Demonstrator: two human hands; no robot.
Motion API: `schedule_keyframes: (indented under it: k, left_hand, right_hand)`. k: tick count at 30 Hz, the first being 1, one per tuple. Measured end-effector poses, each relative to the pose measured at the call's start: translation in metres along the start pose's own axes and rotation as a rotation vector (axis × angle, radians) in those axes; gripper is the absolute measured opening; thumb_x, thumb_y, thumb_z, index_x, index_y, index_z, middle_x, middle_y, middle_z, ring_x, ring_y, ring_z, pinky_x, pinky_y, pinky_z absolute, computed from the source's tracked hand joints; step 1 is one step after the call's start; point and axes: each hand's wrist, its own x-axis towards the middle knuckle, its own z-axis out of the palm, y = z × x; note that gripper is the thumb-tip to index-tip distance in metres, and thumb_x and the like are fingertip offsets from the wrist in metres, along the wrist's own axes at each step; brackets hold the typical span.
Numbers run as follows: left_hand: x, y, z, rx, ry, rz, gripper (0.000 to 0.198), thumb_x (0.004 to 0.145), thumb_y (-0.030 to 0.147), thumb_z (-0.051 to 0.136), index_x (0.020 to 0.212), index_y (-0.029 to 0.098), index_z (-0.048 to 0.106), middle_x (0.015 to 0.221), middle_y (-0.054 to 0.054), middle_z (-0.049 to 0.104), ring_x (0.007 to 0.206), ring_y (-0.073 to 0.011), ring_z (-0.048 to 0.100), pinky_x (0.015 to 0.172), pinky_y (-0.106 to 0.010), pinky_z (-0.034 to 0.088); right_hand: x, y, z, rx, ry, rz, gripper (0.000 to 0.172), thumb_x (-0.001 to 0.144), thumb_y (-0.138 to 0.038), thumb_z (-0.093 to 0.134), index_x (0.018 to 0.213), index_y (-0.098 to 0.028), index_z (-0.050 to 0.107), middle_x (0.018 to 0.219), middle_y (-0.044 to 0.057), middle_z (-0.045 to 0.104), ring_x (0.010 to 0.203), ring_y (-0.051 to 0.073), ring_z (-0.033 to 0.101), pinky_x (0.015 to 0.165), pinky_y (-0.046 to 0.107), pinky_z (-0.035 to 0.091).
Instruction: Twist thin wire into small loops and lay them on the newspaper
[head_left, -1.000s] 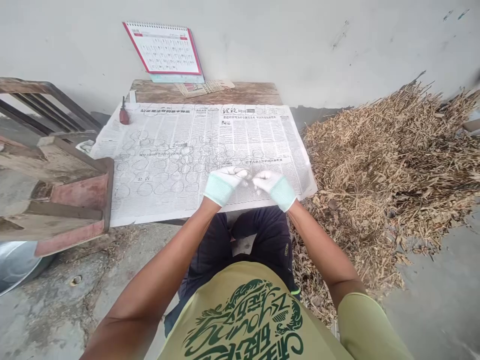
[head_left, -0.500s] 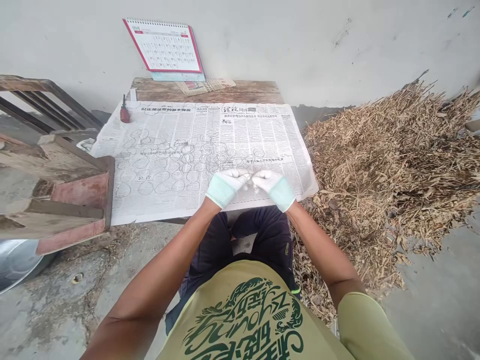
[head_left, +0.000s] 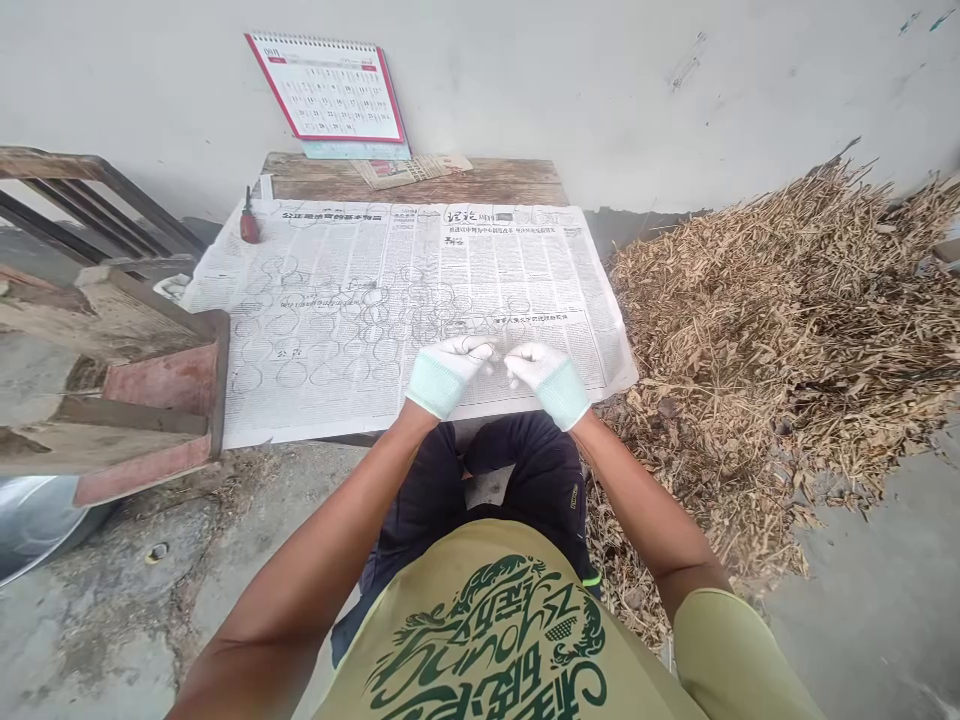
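Observation:
Both my hands wear white gloves and meet over the near edge of a spread newspaper (head_left: pixel 337 300) that covers a low wooden table (head_left: pixel 480 183). My left hand (head_left: pixel 448 368) is curled closed, its fingers pinching a thin wire ring that I can barely make out. My right hand (head_left: pixel 541 373) is closed too, fingertips almost touching the left hand's. Several thin wire rings (head_left: pixel 315 350) lie in rows on the newspaper, left of my hands.
A red-handled tool (head_left: pixel 248 222) lies at the table's far left corner. A calendar (head_left: pixel 330 92) leans on the wall behind. Wooden frames (head_left: pixel 112 370) stand at left, a metal basin (head_left: pixel 34 520) below them. A big heap of dry stalks (head_left: pixel 772 320) fills the right.
The hands stay together in nearly the same place; the fingers shift only slightly. The view has tilted a little.

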Motion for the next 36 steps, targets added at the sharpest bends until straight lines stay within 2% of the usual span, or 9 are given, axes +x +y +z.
schedule_keyframes:
  k: [3,6,11,14,17,21,24,29,36]
  left_hand:
    - [0.000,-0.001,-0.001,-0.020,0.057,0.000,0.036,0.086,0.049,0.074,0.100,0.017,0.081,0.082,-0.006,0.079,0.088,-0.0216,0.074,0.105,-0.041,0.049]
    - [0.000,0.000,-0.002,-0.077,0.127,-0.025,0.043,0.083,0.050,0.078,0.106,0.014,0.079,0.093,-0.010,0.081,0.081,-0.0213,0.075,0.096,-0.041,0.054]
    - [-0.003,0.001,0.000,-0.164,0.183,0.008,0.041,0.083,0.046,0.079,0.108,0.015,0.079,0.098,-0.010,0.081,0.088,-0.0227,0.077,0.097,-0.042,0.056]
    - [-0.004,-0.001,0.003,-0.251,0.187,-0.016,0.040,0.083,0.043,0.079,0.110,0.014,0.078,0.101,-0.010,0.081,0.094,-0.0243,0.077,0.100,-0.043,0.057]
    - [-0.004,-0.005,0.005,-0.330,0.190,-0.054,0.041,0.082,0.040,0.081,0.112,0.013,0.077,0.106,-0.012,0.080,0.101,-0.0264,0.077,0.101,-0.043,0.058]
    - [-0.006,-0.008,0.006,-0.347,0.233,-0.072,0.042,0.083,0.038,0.080,0.116,0.012,0.076,0.112,-0.014,0.079,0.104,-0.0273,0.077,0.102,-0.045,0.059]
    - [-0.009,-0.006,0.007,-0.329,0.269,-0.040,0.042,0.086,0.038,0.077,0.119,0.012,0.075,0.116,-0.015,0.078,0.105,-0.0272,0.076,0.104,-0.047,0.057]
    - [-0.011,-0.006,0.008,-0.090,0.312,0.065,0.034,0.091,0.036,0.069,0.117,0.016,0.078,0.117,-0.011,0.079,0.110,-0.0260,0.074,0.111,-0.045,0.052]
    - [-0.003,-0.011,0.002,0.523,0.206,0.207,0.034,0.091,0.032,0.064,0.122,0.025,0.077,0.120,-0.005,0.075,0.114,-0.0245,0.069,0.108,-0.039,0.050]
  right_hand:
    - [0.001,0.002,-0.001,0.023,0.015,0.038,0.019,0.088,-0.018,0.059,0.069,-0.021,0.065,0.069,-0.002,0.068,0.063,0.012,0.065,0.068,0.026,0.052]
    - [0.003,0.005,-0.001,0.061,0.038,0.068,0.017,0.088,-0.016,0.058,0.074,-0.020,0.067,0.071,-0.002,0.068,0.062,0.011,0.064,0.066,0.026,0.052]
    - [0.000,0.005,0.000,0.097,0.049,0.084,0.013,0.087,-0.014,0.060,0.085,-0.020,0.071,0.072,-0.003,0.068,0.060,0.010,0.063,0.067,0.026,0.053]
    - [-0.003,0.004,0.001,0.136,-0.012,0.089,0.012,0.088,-0.017,0.062,0.091,-0.020,0.072,0.068,-0.003,0.067,0.062,0.011,0.064,0.071,0.027,0.056]
    - [-0.003,0.004,0.002,0.190,-0.085,0.118,0.009,0.087,-0.018,0.063,0.086,-0.019,0.072,0.064,-0.003,0.064,0.061,0.011,0.062,0.069,0.027,0.055]
    - [-0.003,0.008,0.000,0.256,-0.139,0.109,0.006,0.085,-0.019,0.066,0.081,-0.018,0.070,0.064,-0.004,0.064,0.058,0.010,0.059,0.066,0.027,0.052]
    - [-0.003,0.014,-0.005,0.418,-0.247,0.148,0.009,0.082,-0.025,0.074,0.082,-0.017,0.070,0.060,-0.004,0.062,0.057,0.011,0.058,0.063,0.028,0.049]
    - [0.000,0.027,-0.012,0.779,-0.363,0.314,0.021,0.076,-0.025,0.084,0.086,-0.016,0.068,0.062,-0.005,0.057,0.056,0.010,0.052,0.056,0.027,0.043]
    - [0.006,0.031,-0.020,0.863,-0.296,0.384,0.022,0.081,-0.019,0.078,0.100,-0.015,0.068,0.059,-0.008,0.049,0.053,0.009,0.046,0.053,0.025,0.040]
